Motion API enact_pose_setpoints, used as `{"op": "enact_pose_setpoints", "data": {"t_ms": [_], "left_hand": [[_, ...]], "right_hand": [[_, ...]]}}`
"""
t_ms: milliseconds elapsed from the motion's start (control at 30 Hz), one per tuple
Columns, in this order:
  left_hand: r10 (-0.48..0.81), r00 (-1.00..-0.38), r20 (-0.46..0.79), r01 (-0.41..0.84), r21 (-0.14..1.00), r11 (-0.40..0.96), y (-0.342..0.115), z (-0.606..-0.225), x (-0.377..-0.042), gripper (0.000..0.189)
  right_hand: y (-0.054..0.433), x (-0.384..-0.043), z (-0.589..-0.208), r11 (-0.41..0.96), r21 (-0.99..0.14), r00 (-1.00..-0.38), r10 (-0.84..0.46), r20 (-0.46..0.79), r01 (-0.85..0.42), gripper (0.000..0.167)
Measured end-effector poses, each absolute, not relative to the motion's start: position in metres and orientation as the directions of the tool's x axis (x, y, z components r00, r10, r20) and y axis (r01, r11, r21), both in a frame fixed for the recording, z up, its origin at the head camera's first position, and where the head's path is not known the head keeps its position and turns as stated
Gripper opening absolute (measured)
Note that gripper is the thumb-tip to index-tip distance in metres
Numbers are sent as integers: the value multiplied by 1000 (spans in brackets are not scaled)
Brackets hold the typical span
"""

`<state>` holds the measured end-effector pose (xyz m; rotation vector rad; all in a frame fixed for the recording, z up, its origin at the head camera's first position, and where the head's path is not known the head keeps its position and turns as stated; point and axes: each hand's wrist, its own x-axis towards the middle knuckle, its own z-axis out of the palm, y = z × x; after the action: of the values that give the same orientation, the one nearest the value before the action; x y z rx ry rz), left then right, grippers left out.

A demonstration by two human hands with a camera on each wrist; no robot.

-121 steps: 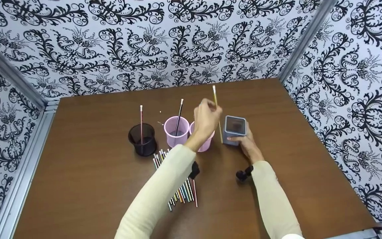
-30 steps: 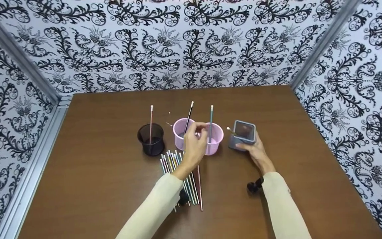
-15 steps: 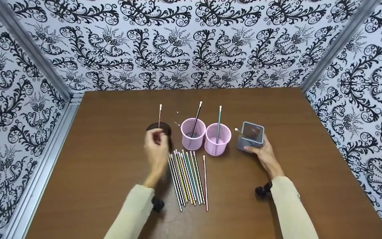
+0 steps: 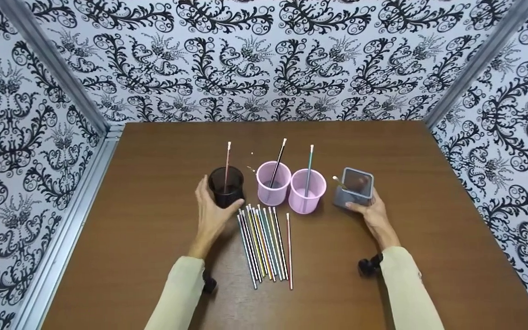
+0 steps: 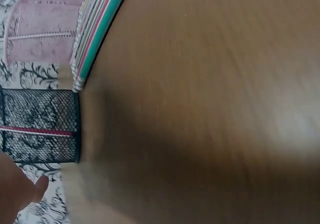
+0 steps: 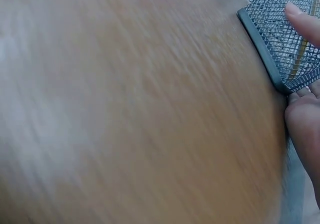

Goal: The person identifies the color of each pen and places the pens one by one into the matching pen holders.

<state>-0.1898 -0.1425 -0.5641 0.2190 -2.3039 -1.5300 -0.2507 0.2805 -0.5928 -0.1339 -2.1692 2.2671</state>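
Note:
My left hand (image 4: 211, 217) is at the black mesh pencil cup (image 4: 226, 198), its thumb and fingers spread wide about the near side. A red pencil (image 4: 227, 158) stands in that cup. In the left wrist view, part of the left hand (image 5: 17, 189) shows beside the black cup (image 5: 42, 109). My right hand (image 4: 376, 217) grips the grey square mesh cup (image 4: 349, 199), thumb across its front. A yellow pencil (image 4: 338, 182) leans inside it. In the right wrist view, the thumb (image 6: 302, 24) lies over the grey mesh (image 6: 270, 34).
Between the hands stand two pink mesh cups (image 4: 273, 197) (image 4: 304, 204), one with a black pencil (image 4: 280, 156), the other with a teal pencil (image 4: 310, 160). Several pencils (image 4: 264, 247) lie in a row in front, a red pencil (image 4: 289, 252) slightly apart. Patterned walls (image 4: 264, 55) enclose the table.
The yellow pencil, earlier in my left hand, now leans in the grey cup. My left hand has moved left past the pink cups to the black one. The right hand stays on the grey cup.

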Motion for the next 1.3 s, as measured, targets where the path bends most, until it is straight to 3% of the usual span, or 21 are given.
{"op": "enact_pose_setpoints", "data": {"t_ms": [167,467,600,733,933,1033,1300], "left_hand": [[-311,-938,150,46,947,318,-141,-574,-207,129],[-263,-955,139,88,976,199,-154,-580,-223,127],[-230,-963,139,87,971,222,-155,-580,-227,113],[-245,-965,95,18,954,299,-152,-580,-225,98],[-256,-963,80,-9,944,330,-151,-582,-223,94],[-253,-966,57,-28,947,320,-152,-581,-221,95],[-223,-973,57,-12,955,296,-151,-581,-220,94]], "right_hand": [[282,-245,-591,-40,-997,-995,73,-71,69,91],[270,-226,-582,85,-984,-988,44,-150,154,94],[258,-210,-572,129,-972,-980,41,-193,197,97],[239,-193,-554,306,-902,-952,105,-287,306,99],[219,-179,-530,436,-813,-921,126,-369,385,101],[211,-172,-528,473,-797,-923,111,-370,376,96],[184,-157,-535,516,-813,-959,63,-276,268,61]]}}
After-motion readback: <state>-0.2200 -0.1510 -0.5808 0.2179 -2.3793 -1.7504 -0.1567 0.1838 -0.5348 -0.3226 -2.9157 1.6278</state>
